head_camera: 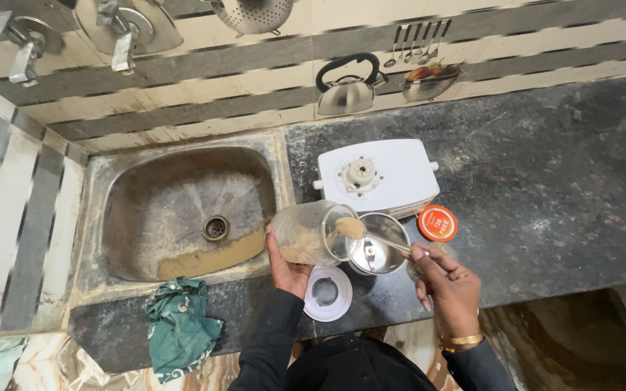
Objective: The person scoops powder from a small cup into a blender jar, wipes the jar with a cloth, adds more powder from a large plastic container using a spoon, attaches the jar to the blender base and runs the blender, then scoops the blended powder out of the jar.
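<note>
**A:** What can't you make out from where I sit?

**B:** I see little of the left hand [288, 269]: the clear plastic jar [314, 232] covers most of its fingers, so I only read a thumb and palm wrapped round the jar's base end. The spoon's bowl is buried under its heap of brown powder [351, 227], and the steel mixer jar [378, 243] hides part of the handle's line. My own dark sleeves are cut off at the 6 o'clock edge.

**A:** And the right hand?

**B:** The right hand [449, 287] is closed, pinching the thin metal spoon [389, 242] by its tail end.

**A:** Which way does the jar point?

**B:** I see it tipped on its side, long axis running 9 to 3 o'clock, mouth toward 3, a brown layer settled along its lower wall. The spoon's axis runs from 4 o'clock up to 10, its loaded end right at the jar's mouth, above the steel jar.

**A:** Around them?

**B:** At 12 o'clock of the jars, a white mixer base [380, 176]; at 3, an orange round lid [437, 222]; at 6, a white ring-shaped lid [327, 292]; at 9, the stained steel sink [182, 210]. All on the black stone counter [559, 188].
</note>
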